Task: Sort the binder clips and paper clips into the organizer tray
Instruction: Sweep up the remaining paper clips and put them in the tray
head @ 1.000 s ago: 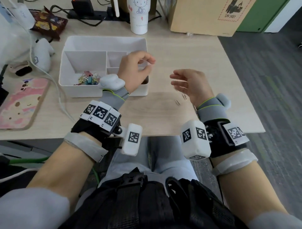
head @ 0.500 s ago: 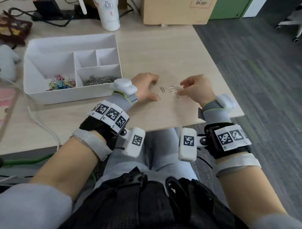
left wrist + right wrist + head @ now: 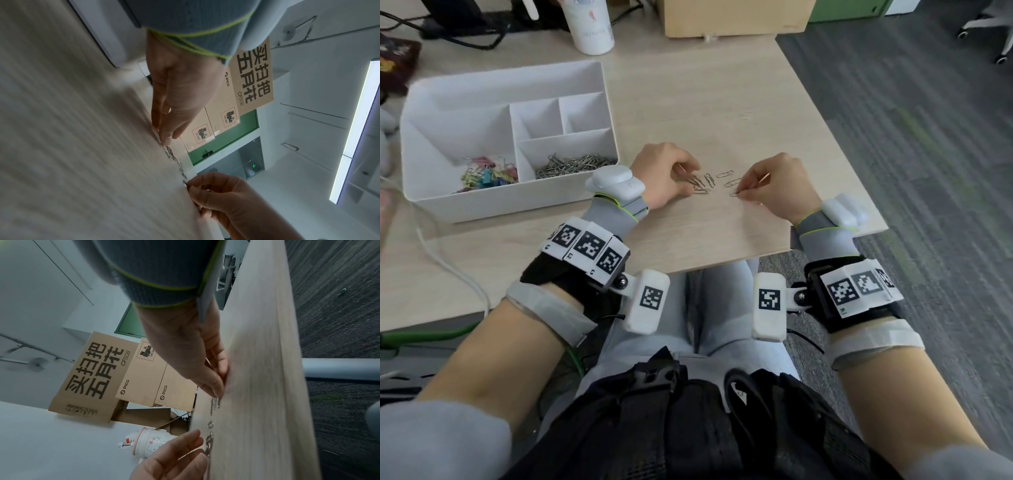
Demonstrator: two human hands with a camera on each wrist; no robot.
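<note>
A white organizer tray (image 3: 599, 102) sits on the table's left part. Its big front-left compartment holds coloured binder clips (image 3: 486, 174). The compartment to the right holds a heap of silver paper clips (image 3: 575, 163). Several loose paper clips (image 3: 723, 174) lie on the wood between my hands, right of the tray. My left hand (image 3: 693, 180) has its fingertips curled down on the left cluster and pinches clips there (image 3: 164, 140). My right hand (image 3: 739, 193) pinches one clip flat on the table at the cluster's right end (image 3: 216, 395).
A white mug (image 3: 592, 31) and a cardboard box (image 3: 732, 17) stand at the back. Dark cables run along the back left, and a white cable (image 3: 448, 267) trails over the front left. The table's right edge (image 3: 835, 137) runs close beside my right hand.
My left hand came away from above the tray and dropped to the loose clips. My right hand lowered onto them too, and both now pinch at clips.
</note>
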